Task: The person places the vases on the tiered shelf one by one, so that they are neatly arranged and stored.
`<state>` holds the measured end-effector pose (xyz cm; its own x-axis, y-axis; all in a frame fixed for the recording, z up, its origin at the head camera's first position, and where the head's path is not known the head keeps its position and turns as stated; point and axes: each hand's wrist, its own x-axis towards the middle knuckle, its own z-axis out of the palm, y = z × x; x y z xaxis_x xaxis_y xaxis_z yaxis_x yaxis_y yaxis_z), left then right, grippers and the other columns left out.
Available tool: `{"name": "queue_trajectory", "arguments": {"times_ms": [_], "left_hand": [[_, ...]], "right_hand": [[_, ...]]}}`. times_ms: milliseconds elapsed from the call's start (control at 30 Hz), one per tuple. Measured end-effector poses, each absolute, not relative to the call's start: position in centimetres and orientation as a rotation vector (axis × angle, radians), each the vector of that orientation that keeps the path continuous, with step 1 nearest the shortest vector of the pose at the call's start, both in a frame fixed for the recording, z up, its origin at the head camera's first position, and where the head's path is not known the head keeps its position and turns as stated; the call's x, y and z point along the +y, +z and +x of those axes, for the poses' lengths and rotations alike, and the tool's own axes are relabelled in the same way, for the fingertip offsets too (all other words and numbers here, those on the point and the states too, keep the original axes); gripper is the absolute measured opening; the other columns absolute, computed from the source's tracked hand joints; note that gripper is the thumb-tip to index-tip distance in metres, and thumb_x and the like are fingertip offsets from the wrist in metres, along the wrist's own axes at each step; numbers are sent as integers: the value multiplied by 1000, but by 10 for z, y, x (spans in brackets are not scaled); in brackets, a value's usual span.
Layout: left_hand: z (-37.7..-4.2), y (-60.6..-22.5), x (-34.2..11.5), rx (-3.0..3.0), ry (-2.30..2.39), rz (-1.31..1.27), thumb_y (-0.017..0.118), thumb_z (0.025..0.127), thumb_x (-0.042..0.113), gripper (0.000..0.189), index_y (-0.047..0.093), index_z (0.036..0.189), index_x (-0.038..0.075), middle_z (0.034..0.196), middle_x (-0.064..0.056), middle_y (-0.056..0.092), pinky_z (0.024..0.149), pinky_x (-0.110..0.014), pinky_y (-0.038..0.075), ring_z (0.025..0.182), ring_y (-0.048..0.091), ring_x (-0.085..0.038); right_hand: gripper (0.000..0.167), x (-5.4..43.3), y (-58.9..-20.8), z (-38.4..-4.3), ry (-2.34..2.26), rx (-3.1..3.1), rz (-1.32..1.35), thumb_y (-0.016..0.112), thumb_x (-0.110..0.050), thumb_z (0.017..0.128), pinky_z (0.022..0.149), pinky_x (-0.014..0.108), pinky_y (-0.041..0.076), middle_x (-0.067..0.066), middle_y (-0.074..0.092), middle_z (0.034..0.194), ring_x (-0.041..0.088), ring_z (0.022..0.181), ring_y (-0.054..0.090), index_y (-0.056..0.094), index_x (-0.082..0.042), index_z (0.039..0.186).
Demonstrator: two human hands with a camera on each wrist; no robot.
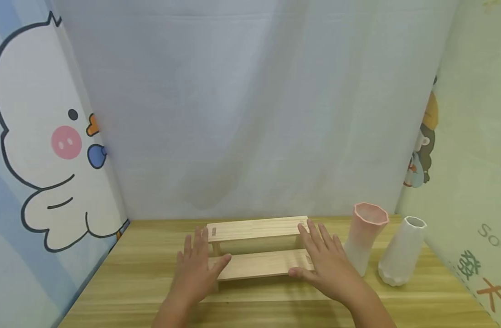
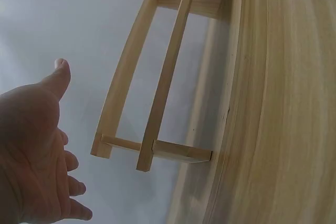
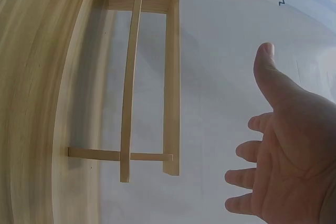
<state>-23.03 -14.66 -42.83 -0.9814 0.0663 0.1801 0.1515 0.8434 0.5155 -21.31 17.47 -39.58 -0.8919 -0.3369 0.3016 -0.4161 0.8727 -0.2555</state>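
A small two-tier wooden shelf [image 1: 260, 264] stands on the wooden table in the middle of the head view, its upper board set behind the lower one. At its left end is my left hand [image 1: 194, 271], fingers spread and palm facing down over the shelf. The right hand [image 1: 328, 264] is held the same way at the other end. Both wrist views show a gap between the left palm [image 2: 31, 156] or right palm [image 3: 299, 150] and the shelf's boards [image 3: 171, 87]. Neither hand holds anything.
Right of the shelf, close to my right hand, stands a pink-and-white vase [image 1: 363, 239]. A white vase [image 1: 402, 253] is beside it, farther right. Behind the wooden table [image 1: 143, 259] hangs a pale curtain [image 1: 250, 114], with printed cloth on both sides.
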Motion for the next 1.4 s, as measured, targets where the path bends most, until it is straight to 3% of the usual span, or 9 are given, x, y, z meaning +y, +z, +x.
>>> {"name": "queue_trajectory", "arguments": {"times_ms": [167,367,567,667,800,1000,1167,1400], "left_hand": [[-232,-434,-155,-2901,-899,-165,39,89,78,103,-9,158,19,165,-9,-13,114,-72,3,150,-10,-41],[-237,-441,-163,-2897,-1014,-192,54,88,71,107,-6,158,17,165,-12,-11,115,-71,7,149,-7,-45],[-242,-451,-170,-2873,-1415,-170,64,87,60,111,-7,158,14,163,-24,2,108,-74,26,143,18,-54],[-245,-457,-173,-2831,-1640,-72,68,86,56,112,-6,158,13,162,-27,8,108,-72,27,141,23,-55],[-248,-464,-176,-2771,-1815,6,72,85,52,112,1,158,7,161,-27,12,113,-67,24,144,20,-50],[-251,-469,-178,-2739,-1884,-1,77,84,44,104,15,155,-2,154,-32,27,112,-64,30,141,29,-49],[-251,-468,-176,-2747,-1814,25,81,80,37,98,27,152,-2,147,-32,40,110,-64,33,135,40,-48],[-251,-471,-176,-2739,-1814,-5,81,81,33,85,38,147,-1,136,-29,55,105,-63,39,124,55,-42]], "right_hand": [[103,174,-395,-214,451,-2792,575,52,-75,83,116,69,11,7,3,166,40,151,7,12,-18,159],[103,174,-393,-212,461,-2794,570,52,-74,83,116,69,11,8,4,166,41,150,8,11,-19,159],[103,175,-391,-211,463,-2795,568,53,-74,83,116,69,11,8,4,166,41,150,8,11,-19,159],[103,175,-391,-211,463,-2793,569,53,-74,83,116,68,11,8,4,166,41,150,9,12,-18,159],[103,175,-390,-211,466,-2792,573,54,-73,83,116,69,11,7,3,166,41,150,9,12,-17,159],[104,177,-390,-212,450,-2789,575,53,-74,83,116,68,14,8,3,166,42,150,11,7,-21,159],[105,179,-386,-212,493,-2763,590,55,-75,81,114,67,22,9,9,166,43,148,18,6,-23,159],[110,185,-378,-213,533,-2699,615,57,-76,78,115,56,32,13,22,162,37,145,31,12,-16,159]]}}
